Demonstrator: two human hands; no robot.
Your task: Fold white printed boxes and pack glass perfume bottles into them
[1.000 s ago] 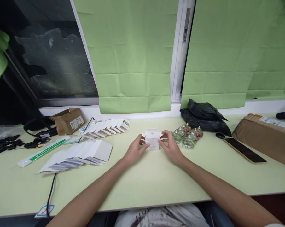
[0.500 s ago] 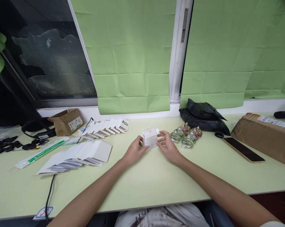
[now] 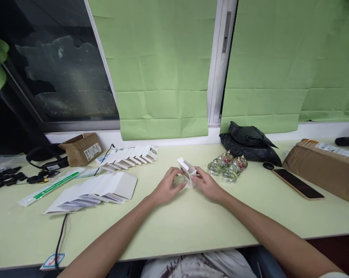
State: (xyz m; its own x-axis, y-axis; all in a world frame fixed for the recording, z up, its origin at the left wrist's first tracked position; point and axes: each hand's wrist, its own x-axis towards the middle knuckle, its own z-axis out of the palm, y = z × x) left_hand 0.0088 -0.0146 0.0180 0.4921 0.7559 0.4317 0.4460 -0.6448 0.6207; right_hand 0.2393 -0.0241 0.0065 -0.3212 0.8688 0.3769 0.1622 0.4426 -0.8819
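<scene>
A small white carton (image 3: 189,172) stands tilted in front of me, turned at an angle, with a flap raised at its top. My right hand (image 3: 207,184) grips its right side between thumb and fingers. My left hand (image 3: 169,186) is at the left of the carton, thumb and fingers apart, the fingertips close to its side; whether they touch it I cannot tell. To the right lie several clear round ornaments (image 3: 229,166) with green and reddish contents. White flat cartons (image 3: 110,187) lie fanned out at the left, and a row of folded small cartons (image 3: 131,156) sits behind them.
A brown opened box (image 3: 81,150), black cables (image 3: 6,178) and a green-striped plastic sleeve (image 3: 54,186) lie at the left. Black plastic bags (image 3: 249,143), a phone (image 3: 297,183), a black round cap (image 3: 268,165) and a brown parcel (image 3: 322,168) occupy the right. Green curtains (image 3: 165,77) hang behind.
The carton has turned from its printed face towards me to an angled, edge-on position. My right hand has closed on its side, while my left hand's grip has loosened.
</scene>
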